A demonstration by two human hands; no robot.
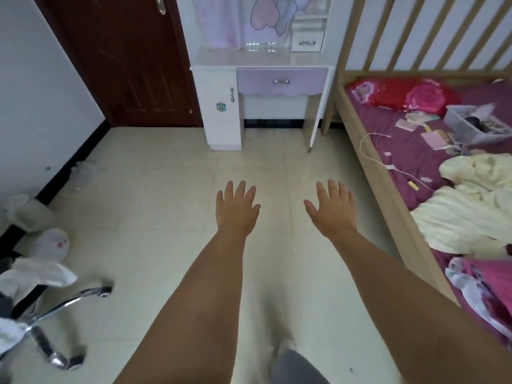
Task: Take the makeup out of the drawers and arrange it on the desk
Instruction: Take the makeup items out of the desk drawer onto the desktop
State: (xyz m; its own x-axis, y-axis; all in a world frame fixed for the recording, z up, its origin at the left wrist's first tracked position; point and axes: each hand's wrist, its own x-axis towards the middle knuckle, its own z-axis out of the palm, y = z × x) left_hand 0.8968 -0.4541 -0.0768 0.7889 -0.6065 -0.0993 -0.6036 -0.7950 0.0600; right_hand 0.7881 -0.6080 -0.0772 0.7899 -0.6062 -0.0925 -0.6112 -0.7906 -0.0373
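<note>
reaching forward over the pale tiled floor [155,167], both arms bare and stretched out side by side, palms down. left hand [237,207] with fingers [240,189] straight and spread wide, holding nothing. right hand [331,210] the same, fingers [333,188] fanned and apart from everything, thumb angled inward. well apart from the desk, hovering above bare tiles. off to the left, a chrome-legged swivel chair [55,306] with white cloth [33,275] draped over it, beside a dark skirting board and white wall. along the right, a wooden-framed bed [388,189] with a purple sheet, strewn with cream cloth [471,206], pink and red cushions [421,94], a clear plastic box [468,124], a thin white cable and scattered paper bits. farther ahead, against the back wall, a white dressing desk [221,117] with its glossy surface [249,58], standing between a dark red door [124,59] and the bed frame. under the top, a lilac drawer [282,81] shut, with a silver handle; a white cupboard door [221,87] to its left; a small white drawer [307,42] higher up, also shut. no makeup visible anywhere; cannot tell what sits inside the drawers. pale fabric with a heart print [263,15] hanging over the upper part.
</note>
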